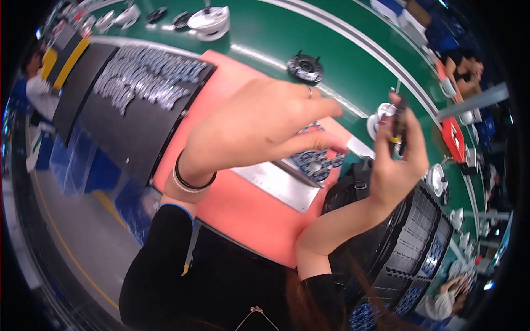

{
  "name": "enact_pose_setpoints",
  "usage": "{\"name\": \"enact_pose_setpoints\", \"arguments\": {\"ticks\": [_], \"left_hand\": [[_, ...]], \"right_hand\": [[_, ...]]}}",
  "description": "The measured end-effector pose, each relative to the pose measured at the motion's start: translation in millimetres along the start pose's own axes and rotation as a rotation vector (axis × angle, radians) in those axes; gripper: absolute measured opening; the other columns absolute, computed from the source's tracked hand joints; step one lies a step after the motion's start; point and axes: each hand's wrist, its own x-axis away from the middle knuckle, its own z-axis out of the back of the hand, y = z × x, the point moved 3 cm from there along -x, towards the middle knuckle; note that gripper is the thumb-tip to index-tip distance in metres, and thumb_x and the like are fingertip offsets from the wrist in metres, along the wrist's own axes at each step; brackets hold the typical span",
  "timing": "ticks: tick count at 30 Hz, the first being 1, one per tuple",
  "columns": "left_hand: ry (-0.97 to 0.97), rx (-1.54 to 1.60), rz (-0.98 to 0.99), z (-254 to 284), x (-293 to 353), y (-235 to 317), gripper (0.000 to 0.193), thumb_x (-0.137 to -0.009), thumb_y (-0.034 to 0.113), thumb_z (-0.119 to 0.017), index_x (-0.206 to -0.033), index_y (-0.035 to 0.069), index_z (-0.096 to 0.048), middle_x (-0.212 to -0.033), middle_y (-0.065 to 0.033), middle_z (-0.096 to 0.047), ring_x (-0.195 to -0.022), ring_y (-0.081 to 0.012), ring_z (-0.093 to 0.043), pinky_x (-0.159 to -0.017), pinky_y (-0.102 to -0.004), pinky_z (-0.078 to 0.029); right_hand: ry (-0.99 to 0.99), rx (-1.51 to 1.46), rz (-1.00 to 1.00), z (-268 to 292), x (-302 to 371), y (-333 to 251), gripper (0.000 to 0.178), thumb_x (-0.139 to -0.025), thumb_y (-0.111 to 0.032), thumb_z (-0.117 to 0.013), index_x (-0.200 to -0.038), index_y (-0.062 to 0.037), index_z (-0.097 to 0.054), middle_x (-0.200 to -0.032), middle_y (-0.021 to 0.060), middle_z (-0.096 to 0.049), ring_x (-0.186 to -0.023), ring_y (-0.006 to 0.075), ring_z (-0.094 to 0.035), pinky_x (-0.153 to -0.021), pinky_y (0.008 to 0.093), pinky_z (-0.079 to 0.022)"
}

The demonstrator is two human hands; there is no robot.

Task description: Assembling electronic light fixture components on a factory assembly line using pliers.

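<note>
My left hand [262, 124] reaches over the coral mat [243, 229], its fingers stretched and the thumb apart, with nothing visible in them. Beneath its fingertips lies a blue patterned circuit-board-like piece [316, 165], partly hidden by the hand. A flat silver metal plate [284, 187] rests on the mat beside that piece. Raised to the right, my right hand [398, 168] is closed around a dark hand tool [399, 127] with a yellow part. Blur and the fingers obscure the tool's exact kind.
A black tray [105, 129] at left bears rows of shiny blue-and-silver pieces [146, 77]. Black slotted trays [411, 231] stand at right beside a black bag-like item [348, 187]. On the green bench [265, 27] sit a black round part [305, 68] and white round parts [210, 23]. Other people sit farther off.
</note>
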Motion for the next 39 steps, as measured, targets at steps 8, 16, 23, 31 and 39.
{"name": "enact_pose_setpoints", "arguments": {"ticks": [8,16,23,31,39], "left_hand": [[-0.061,0.156,0.001,-47.7,-32.4,-23.3,0.033,-0.086,0.022,-0.070,-0.110,-0.001,-0.067,-0.133,-0.0195,-0.054,-0.126,-0.0373,-0.048,-0.105,-0.0442,-0.039],[0.082,0.645,0.256,-35.4,-18.9,-37.4,0.063,-0.085,0.016,-0.072,-0.136,-0.012,-0.046,-0.150,-0.0210,-0.039,-0.127,-0.0271,-0.052,-0.100,-0.0349,-0.048],[0.137,0.821,0.142,-50.7,-16.1,-62.5,0.070,-0.087,0.039,-0.073,-0.134,-0.009,-0.052,-0.144,-0.0257,-0.045,-0.137,-0.0358,-0.041,-0.113,-0.0493,-0.033],[0.181,0.752,0.120,-21.2,-4.2,-63.7,0.058,-0.090,0.037,-0.070,-0.128,-0.006,-0.058,-0.133,-0.0231,-0.056,-0.130,-0.0403,-0.050,-0.113,-0.0537,-0.032],[0.229,0.833,0.002,9.1,13.8,-75.0,0.047,-0.090,0.043,-0.069,-0.114,0.003,-0.059,-0.130,-0.0204,-0.058,-0.131,-0.0403,-0.048,-0.117,-0.0551,-0.028]], "right_hand": [[-0.143,0.025,0.069,-25.7,-3.4,-0.2,0.062,-0.058,0.006,-0.068,-0.117,-0.0109,-0.069,-0.086,0.0087,-0.065,-0.079,0.0230,-0.063,-0.072,0.0342,-0.051],[-0.096,-0.080,0.162,-51.9,4.3,-7.4,0.075,-0.070,-0.011,-0.072,-0.141,-0.0117,-0.050,-0.089,0.0030,-0.061,-0.077,0.0244,-0.055,-0.075,0.0382,-0.044],[-0.146,-0.189,0.147,-47.8,8.0,-6.7,0.079,-0.077,-0.012,-0.068,-0.150,-0.0118,-0.037,-0.111,0.0162,-0.062,-0.088,0.0353,-0.056,-0.085,0.0439,-0.043],[-0.178,-0.212,0.239,-57.2,14.1,-14.3,0.092,-0.072,-0.022,-0.073,-0.153,-0.0174,-0.031,-0.127,0.0144,-0.049,-0.119,0.0372,-0.045,-0.106,0.0537,-0.032],[-0.171,-0.262,0.189,-66.8,12.7,-15.6,0.109,-0.064,-0.024,-0.080,-0.155,-0.0099,-0.021,-0.136,0.0164,-0.042,-0.126,0.0392,-0.040,-0.110,0.0590,-0.026]]}}
